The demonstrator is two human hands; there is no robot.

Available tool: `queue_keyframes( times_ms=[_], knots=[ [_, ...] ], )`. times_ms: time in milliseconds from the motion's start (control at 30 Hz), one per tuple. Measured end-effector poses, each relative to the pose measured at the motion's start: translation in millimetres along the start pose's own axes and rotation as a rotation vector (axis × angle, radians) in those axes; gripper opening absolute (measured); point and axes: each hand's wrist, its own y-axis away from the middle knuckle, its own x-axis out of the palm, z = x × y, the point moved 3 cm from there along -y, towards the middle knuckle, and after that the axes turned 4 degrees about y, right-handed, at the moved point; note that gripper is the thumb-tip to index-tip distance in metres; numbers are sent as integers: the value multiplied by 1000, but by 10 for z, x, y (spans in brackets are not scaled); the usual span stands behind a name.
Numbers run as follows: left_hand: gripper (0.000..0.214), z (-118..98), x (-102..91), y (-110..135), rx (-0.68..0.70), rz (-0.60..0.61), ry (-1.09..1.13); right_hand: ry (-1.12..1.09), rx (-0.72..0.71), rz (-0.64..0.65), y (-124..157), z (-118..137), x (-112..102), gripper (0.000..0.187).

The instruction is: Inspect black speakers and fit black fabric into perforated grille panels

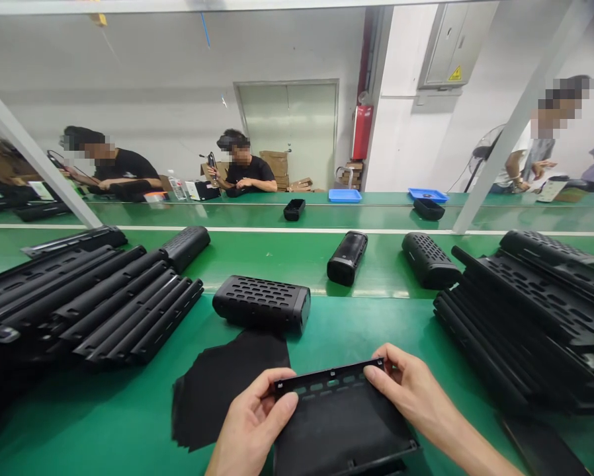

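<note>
Between my two hands is a black slotted plastic cover [346, 423], its inner side facing up. A dark sheet lies inside it, leaving a row of slots bare along the far edge. My left hand [257, 416] grips the far left corner, thumb on top and fingers beneath. At the far right corner my right hand [406, 383] pinches the rim between thumb and fingers. Left of the cover, a stack of thin black sheets [212, 390] lies on the green table. Just beyond it rests an assembled black slotted housing [262, 301].
Piles of black covers stand at the left [123, 304] and right [525, 317]. More housings [347, 258] sit on the green belt [257, 248] ahead. Blue trays [345, 196] and seated co-workers [250, 172] are across the line. White frame posts [515, 125] slant at both sides.
</note>
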Motion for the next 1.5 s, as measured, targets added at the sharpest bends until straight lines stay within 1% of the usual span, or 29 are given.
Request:
queue_keyframes(
  times_ms=[200, 367, 533, 633, 767, 867, 1033, 1200, 1333, 1400, 1500],
  knots=[
    [60, -10, 14, -15, 8, -33, -56, 4, -31, 13, 20, 35, 4, 59],
    [59, -34, 29, -4, 53, -37, -77, 41, -18, -7, 4, 21, 2, 50],
    [61, 0, 38, -8, 25, -37, -68, 103, 35, -50, -1, 84, 38, 43],
    [57, 16, -20, -25, 50, -26, -103, 99, 38, -49, 6, 109, 54, 45],
    [59, 57, -133, -45, 46, 73, -172, 65, 28, -44, 5, 65, 58, 49],
    [59, 97, -194, -57, 46, 76, -185, 36, 20, -42, -3, -12, 69, 54],
    [58, 111, -145, -26, 28, 72, -139, 6, 4, -62, -21, -109, 82, 58],
    [54, 33, -73, 63, 48, 25, -58, -91, -2, -53, 11, -50, 34, 60],
    [49, -12, -77, 97, 74, -26, -50, -235, 5, 3, 93, 32, -36, 65],
    [50, -13, -84, 100, 65, -37, -57, -294, 8, 27, 128, 51, -61, 67],
    [53, -7, -87, 99, 49, -38, -69, -359, -2, 30, 161, 62, -78, 65]
  ],
)
